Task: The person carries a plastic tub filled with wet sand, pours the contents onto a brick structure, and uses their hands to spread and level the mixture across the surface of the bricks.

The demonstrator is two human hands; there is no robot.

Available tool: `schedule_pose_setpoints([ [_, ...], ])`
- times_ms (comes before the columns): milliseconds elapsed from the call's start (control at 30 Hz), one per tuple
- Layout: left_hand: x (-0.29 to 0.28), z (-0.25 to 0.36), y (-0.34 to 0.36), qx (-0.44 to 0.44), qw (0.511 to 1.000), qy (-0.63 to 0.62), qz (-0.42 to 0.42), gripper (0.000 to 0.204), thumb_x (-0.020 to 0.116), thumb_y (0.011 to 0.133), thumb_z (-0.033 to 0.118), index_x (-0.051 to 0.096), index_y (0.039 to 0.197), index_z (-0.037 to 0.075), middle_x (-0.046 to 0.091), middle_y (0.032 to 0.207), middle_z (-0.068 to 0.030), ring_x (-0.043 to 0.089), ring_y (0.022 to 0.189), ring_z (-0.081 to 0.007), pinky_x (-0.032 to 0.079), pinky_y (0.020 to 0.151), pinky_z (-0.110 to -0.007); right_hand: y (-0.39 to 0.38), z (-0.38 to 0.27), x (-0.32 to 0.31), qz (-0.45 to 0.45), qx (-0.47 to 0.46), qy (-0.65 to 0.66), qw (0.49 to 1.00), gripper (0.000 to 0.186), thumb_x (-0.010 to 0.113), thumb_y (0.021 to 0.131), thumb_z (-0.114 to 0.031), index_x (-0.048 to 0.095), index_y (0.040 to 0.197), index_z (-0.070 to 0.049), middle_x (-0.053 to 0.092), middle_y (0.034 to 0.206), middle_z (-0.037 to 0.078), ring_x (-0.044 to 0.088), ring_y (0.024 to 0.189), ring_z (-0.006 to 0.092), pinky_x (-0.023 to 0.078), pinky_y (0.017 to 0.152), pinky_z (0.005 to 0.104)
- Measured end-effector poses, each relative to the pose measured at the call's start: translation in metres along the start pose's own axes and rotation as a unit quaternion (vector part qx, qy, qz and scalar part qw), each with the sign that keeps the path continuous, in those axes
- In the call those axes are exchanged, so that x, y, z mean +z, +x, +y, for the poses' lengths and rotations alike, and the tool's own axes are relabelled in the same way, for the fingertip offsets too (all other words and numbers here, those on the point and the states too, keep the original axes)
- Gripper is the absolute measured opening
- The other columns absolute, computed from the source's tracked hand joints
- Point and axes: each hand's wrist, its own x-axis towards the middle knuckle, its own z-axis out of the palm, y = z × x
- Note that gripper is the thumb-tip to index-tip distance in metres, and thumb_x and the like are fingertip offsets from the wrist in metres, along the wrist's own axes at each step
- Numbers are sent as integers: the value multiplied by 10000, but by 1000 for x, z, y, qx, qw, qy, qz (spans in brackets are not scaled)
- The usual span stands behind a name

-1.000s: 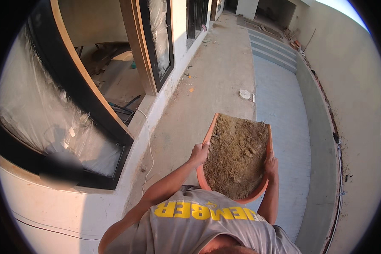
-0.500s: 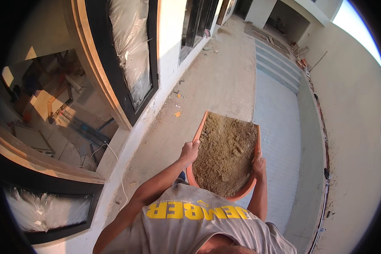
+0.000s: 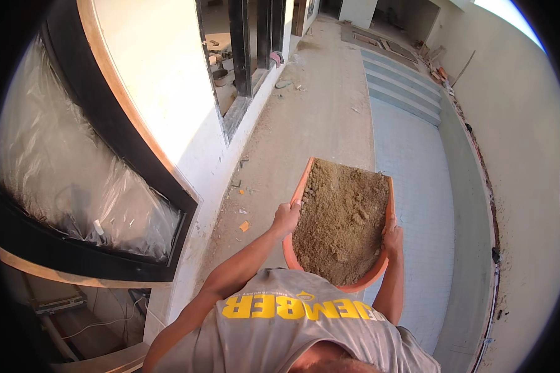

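Observation:
In front of my chest I carry an orange scoop-shaped tub (image 3: 357, 286), straight across its far end and rounded near my body. Brown, crumbly sand (image 3: 342, 221) fills it nearly to the rim. My left hand (image 3: 287, 217) is closed around the left rim, and my right hand (image 3: 392, 237) grips the opposite rim. The fingers under the tub are partly hidden. The tub looks roughly level, its near end by my grey shirt (image 3: 292, 298).
A dusty concrete walkway (image 3: 320, 105) runs ahead, with small debris along the wall. To the right lies a sunken pool (image 3: 410, 143) with steps (image 3: 401, 84) at its far end. Black window frames (image 3: 242, 56) and a plastic-covered panel (image 3: 81, 168) line the left.
I have advanced along the walkway, so the plastic-covered panel and windows have slid back past my left side. Both hands keep their hold on the tub.

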Motion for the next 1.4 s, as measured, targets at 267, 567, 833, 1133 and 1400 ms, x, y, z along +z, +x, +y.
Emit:
schedule_pose_setpoints([
  [267, 37, 125, 223, -41, 999, -20, 12, 548, 507, 1073, 466, 564, 749, 28, 572, 642, -67, 508, 474, -186, 417, 461, -410, 254, -124, 41, -22, 2, -24, 999, 749, 360, 1034, -694, 503, 638, -74, 448, 522, 23, 443, 409, 184, 366, 399, 361],
  [567, 117, 198, 511, -11, 998, 47, 32, 523, 477, 1084, 487, 535, 783, 63, 501, 617, -19, 483, 480, -158, 415, 441, -378, 560, -201, 91, -38, -31, -26, 998, 744, 372, 1063, -622, 531, 647, -26, 491, 583, 47, 442, 529, 183, 372, 490, 389],
  [833, 172, 389, 724, -31, 999, 36, -26, 576, 505, 1069, 489, 490, 701, 46, 546, 603, -54, 546, 535, -184, 429, 513, -435, 749, -332, 70, -32, 39, 45, 998, 731, 342, 1001, -759, 444, 655, -123, 371, 535, -13, 367, 432, 158, 308, 416, 348],
  [1133, 290, 501, 1034, 5, 998, 57, -9, 569, 499, 1056, 509, 585, 778, 20, 588, 623, -81, 593, 558, -212, 457, 535, -429, 1066, -413, 91, -7, 19, 33, 999, 737, 329, 1018, -737, 491, 678, -103, 413, 525, 4, 408, 427, 176, 323, 403, 355],
  [1400, 330, 628, 1279, -34, 999, -1, 27, 589, 508, 1057, 512, 581, 747, 16, 609, 649, -88, 611, 595, -218, 482, 577, -431, 1357, -575, 134, -50, -5, 13, 999, 741, 351, 1011, -746, 486, 665, -105, 412, 520, 4, 409, 420, 172, 340, 403, 350],
])
